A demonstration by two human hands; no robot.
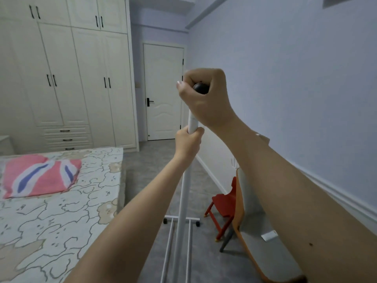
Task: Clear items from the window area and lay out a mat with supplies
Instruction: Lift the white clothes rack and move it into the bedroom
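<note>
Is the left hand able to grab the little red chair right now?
Probably not. The left hand is gripping the white rack pole, and the red chair sits low on the floor beyond that pole, well below both hands.

Pale lilac walls (285, 78) are seen on the right and at the far end. A cream wardrobe (71, 74) with dark handles and low drawers is set along the left wall. A white door (163, 92) is shut at the far end. The floor (146, 160) is laid in grey. A bed (61, 211) with a patterned cover is placed at left, a pink pillow (38, 176) upon it. A red child's chair (224, 205) is stood by the white skirting.
</note>
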